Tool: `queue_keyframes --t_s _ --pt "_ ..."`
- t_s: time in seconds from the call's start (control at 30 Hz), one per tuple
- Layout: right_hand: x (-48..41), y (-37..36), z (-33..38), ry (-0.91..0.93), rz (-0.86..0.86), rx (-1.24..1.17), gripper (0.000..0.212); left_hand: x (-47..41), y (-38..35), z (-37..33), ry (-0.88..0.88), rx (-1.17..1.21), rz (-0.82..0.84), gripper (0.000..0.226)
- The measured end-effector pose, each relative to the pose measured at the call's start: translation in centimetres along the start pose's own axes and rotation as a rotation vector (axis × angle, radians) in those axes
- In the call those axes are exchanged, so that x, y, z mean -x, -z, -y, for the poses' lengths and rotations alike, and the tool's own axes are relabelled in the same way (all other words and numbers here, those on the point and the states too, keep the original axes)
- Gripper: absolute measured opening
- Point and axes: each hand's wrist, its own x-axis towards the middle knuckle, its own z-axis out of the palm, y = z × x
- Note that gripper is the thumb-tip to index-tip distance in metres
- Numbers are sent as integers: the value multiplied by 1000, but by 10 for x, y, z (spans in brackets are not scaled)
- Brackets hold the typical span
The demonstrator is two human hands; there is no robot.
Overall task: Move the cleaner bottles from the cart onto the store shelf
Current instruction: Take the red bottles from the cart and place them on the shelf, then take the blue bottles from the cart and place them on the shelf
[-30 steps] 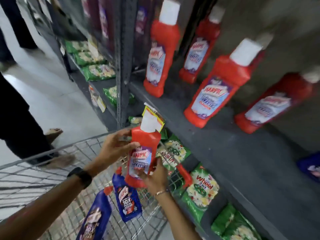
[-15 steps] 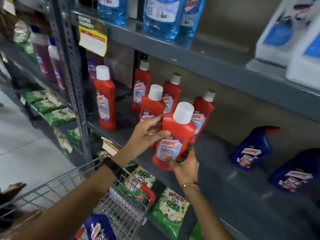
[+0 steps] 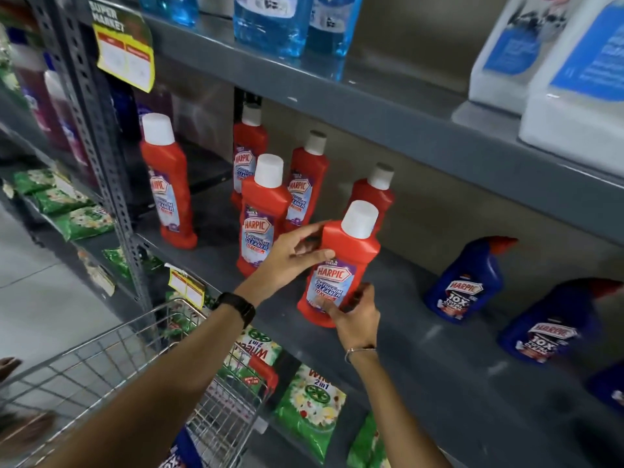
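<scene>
- Your left hand [image 3: 290, 256] is curled round the upper left side of the red Harpic bathroom cleaner bottle [image 3: 341, 265]; your right hand [image 3: 354, 315] pinches its lower label.
- That bottle's base sits on the grey middle shelf [image 3: 422, 349], tilted slightly, near the front edge.
- Five matching red bottles [image 3: 263, 214] stand left and behind.
- Blue Harpic bottles [image 3: 466, 285] sit to the right.
- The wire cart [image 3: 118, 359] is near left, below.

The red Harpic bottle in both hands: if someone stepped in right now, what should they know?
Left hand grips the upper side of the red white-capped Harpic bottle; right hand steadies its base.
The bottle stands at the front of the grey metal shelf, not yet released.
Done: five matching red bottles and dark blue angled-neck bottles shelved.
Left: let go; a blue bottle shows in the wire cart.
</scene>
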Motion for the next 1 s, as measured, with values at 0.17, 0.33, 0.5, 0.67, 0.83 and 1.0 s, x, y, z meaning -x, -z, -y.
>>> queue_keyframes --t_s 0.17,0.33,0.5,0.67,0.83,1.0 --pt "6 -3 -2 -19 -8 -34 50 5 -8 2 -15 62 -34 49" --pt "40 -21 -2 48 -426 -163 50 52 18 22 -85 83 -243 44" --pt "100 -83 -4 125 -301 -228 28 150 74 99 160 161 -640 32" --pt "132 -174 -36 48 176 -83 24 255 108 190 541 205 -948 31" --pt "155 -262 -101 -388 631 72 39 333 101 268 889 236 -885 37" --pt "182 -312 -165 -597 837 265 48 367 87 330 1157 211 -736 50"
